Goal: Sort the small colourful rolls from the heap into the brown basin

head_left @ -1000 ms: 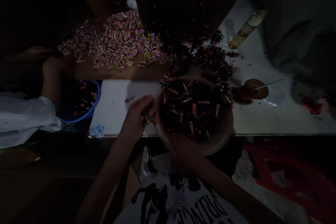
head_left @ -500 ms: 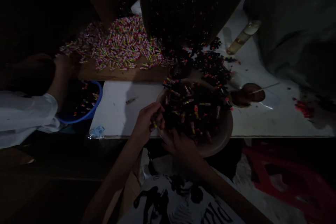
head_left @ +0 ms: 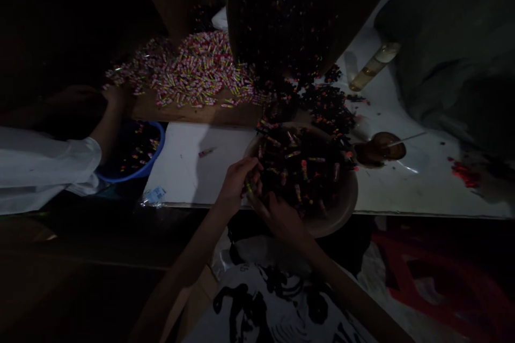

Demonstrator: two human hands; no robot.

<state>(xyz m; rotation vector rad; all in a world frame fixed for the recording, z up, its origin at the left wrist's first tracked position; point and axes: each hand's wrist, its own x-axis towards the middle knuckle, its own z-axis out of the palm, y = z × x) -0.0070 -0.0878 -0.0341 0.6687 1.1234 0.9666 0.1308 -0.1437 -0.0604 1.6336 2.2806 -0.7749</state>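
Note:
My left hand (head_left: 234,183) is closed at the left rim of a pale round basin (head_left: 349,209). Between its curled fingers is a small tube with a yellow and pink label (head_left: 250,186), partly covered. Right beside it, my right hand (head_left: 282,217) is over the basin's near rim, its fingers reaching toward that tube. Whether the right fingers grip anything is too dark to tell. Inside the basin, several labelled tubes (head_left: 304,170) lie on a dark mass of small pieces.
A large heap of pink-labelled tubes (head_left: 201,67) covers a wooden board (head_left: 181,113). Dark orange-tipped pieces (head_left: 328,107) spill behind the basin. At right are a glass cylinder (head_left: 374,67) and brown cup (head_left: 388,146). A co-worker's arm (head_left: 107,128) extends above a blue basin (head_left: 161,144).
My right hand has risen toward my left, bringing its fingers near the held tube. The whole view has shifted slightly, and the co-worker's arm remains by the heap.

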